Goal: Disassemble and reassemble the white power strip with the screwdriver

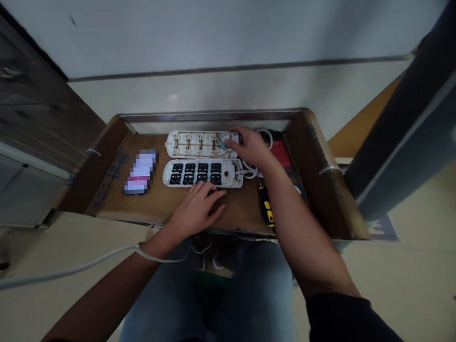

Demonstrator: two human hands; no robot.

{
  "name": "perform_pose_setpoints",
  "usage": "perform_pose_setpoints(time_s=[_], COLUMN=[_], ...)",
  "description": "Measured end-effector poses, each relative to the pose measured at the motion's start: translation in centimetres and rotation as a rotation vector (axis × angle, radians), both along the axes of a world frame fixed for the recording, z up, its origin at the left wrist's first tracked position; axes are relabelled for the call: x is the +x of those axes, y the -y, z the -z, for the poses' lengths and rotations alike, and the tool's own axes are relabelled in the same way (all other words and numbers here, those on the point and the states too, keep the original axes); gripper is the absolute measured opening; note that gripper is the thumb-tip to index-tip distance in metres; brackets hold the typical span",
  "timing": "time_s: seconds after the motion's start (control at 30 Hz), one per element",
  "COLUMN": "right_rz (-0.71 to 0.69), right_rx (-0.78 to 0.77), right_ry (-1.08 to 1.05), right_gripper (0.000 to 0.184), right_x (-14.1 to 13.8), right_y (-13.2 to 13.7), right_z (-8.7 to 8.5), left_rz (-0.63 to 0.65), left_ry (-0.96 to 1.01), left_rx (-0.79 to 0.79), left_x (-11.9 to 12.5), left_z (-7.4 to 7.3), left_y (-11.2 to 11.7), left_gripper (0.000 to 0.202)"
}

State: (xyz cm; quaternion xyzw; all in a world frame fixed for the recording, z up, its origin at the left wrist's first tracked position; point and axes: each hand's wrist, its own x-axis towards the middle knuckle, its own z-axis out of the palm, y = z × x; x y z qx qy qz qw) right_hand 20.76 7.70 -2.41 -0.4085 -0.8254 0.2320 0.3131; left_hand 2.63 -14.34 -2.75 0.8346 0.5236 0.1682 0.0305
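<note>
An opened power strip lies in two halves on the cardboard. The back half, a white shell (194, 145) with brass contact strips, has a small blue part (224, 145) near its right end. My right hand (251, 146) is closed over that end, thumb beside the blue part and index finger at the far edge. In front lies the other half, a white shell (171, 180) with black socket inserts in two rows. My left hand (197, 207) rests at its near edge, fingers stretched and apart, fingertips by the inserts. My palm hides part of the right end.
A cardboard tray (331, 202) with raised sides surrounds the work. A phone with a blurred screen (141, 171) lies left. A black-and-yellow screwdriver (267, 207) lies by my right forearm, a red item (280, 153) behind it. A white cable (84, 266) crosses my left wrist.
</note>
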Motion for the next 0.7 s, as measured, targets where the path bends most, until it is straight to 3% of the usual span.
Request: perform_pose_setpoints(time_s=[0.13,0.27,0.4,0.57,0.7], right_rz=[-0.003,-0.005,0.005,0.058,0.266], right_rx=[0.002,0.001,0.015,0.081,0.125], right_ry=[-0.001,0.002,-0.002,-0.033,-0.038], right_gripper=[0.053,0.053,0.051,0.039,0.041], right_x=[-0.1,-0.1,-0.1,1.0,3.9], right_y=[0.0,0.2,0.6,2.6,9.5], right_z=[0.0,0.0,-0.4,-4.1,-7.1], left_rz=[-0.005,-0.096,-0.130,-0.189,-0.247], left_ry=[0.069,0.155,0.150,0.090,0.097], left_rx=[0.016,0.107,0.186,0.201,0.163], left_x=[-0.1,-0.3,-1.8,-5.5,-6.8], left_z=[-0.2,-0.4,-0.2,0.3,0.9], left_y=[0.1,0.6,1.5,2.4,2.5], left_gripper=[0.035,0.029,0.024,0.025,0.028])
